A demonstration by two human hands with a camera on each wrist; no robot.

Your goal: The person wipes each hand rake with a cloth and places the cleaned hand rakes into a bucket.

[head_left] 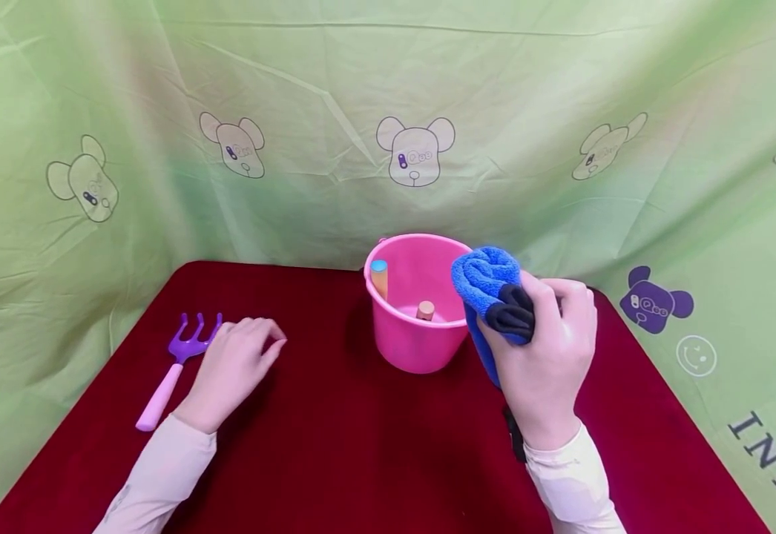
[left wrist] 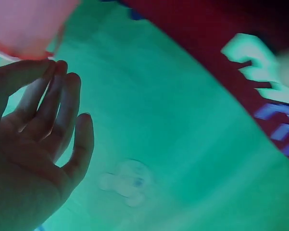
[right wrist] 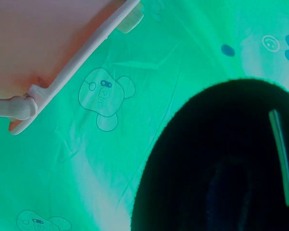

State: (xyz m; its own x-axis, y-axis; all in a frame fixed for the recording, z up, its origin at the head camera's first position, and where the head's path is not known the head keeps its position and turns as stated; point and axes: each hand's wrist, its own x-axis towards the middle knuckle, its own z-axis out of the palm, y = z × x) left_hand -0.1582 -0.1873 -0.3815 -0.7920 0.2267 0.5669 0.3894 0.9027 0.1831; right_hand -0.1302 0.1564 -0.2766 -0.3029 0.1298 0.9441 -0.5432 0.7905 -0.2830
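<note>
My right hand [head_left: 551,348] grips a folded blue terry towel [head_left: 484,278] with a black band, held up at the right side of a pink bucket [head_left: 421,348]. In the head view the towel overlaps the bucket's rim. A dark rounded bulk [right wrist: 221,159] fills much of the right wrist view. My left hand [head_left: 234,367] is loosely bent with nothing in it, beside a hand rake [head_left: 188,347] with purple prongs and a pink handle. In the left wrist view its fingers [left wrist: 62,101] are relaxed.
Inside the bucket stand a blue-topped orange stick [head_left: 378,276] and a short wooden-looking cylinder [head_left: 425,310]. A dark red cloth covers the table [head_left: 334,445]. A light green curtain [head_left: 308,200] with bear-head prints hangs close behind and at both sides.
</note>
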